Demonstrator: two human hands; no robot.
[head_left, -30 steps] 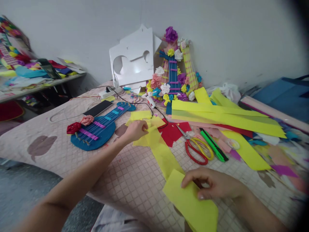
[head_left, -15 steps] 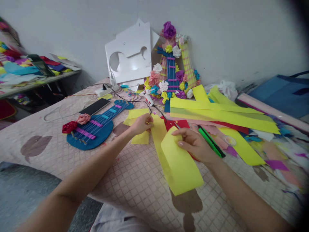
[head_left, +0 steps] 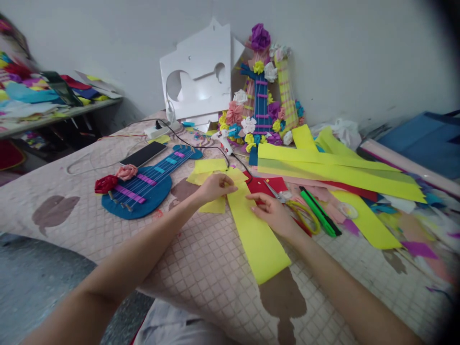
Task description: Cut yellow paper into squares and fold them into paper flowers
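Observation:
A yellow crepe-paper strip (head_left: 257, 242) lies lengthwise on the table in front of me, its far end between my hands. My left hand (head_left: 216, 188) is closed at the upper left edge of this strip, thumb and forefinger pinched together. At its right edge my right hand (head_left: 271, 214) rests with fingers stretched out and slightly apart, gripping nothing. Shorter yellow pieces (head_left: 212, 166) lie beyond and beneath my left hand. Scissors with yellow handles (head_left: 305, 218) lie just right of my right hand, partly on red paper (head_left: 271, 184).
A blue paper guitar (head_left: 151, 184) with roses lies left, near a phone (head_left: 143, 154). A glue gun (head_left: 223, 141) with its cord sits behind the hands. A green cutter (head_left: 320, 211) and long yellow strips (head_left: 323, 165) lie right. Decorated guitars (head_left: 261, 105) lean on the wall.
My right hand has let go of the lifted strip, which now lies flat. The right hand has moved slightly down, uncovering the scissors. My left hand stays at the strip's far end.

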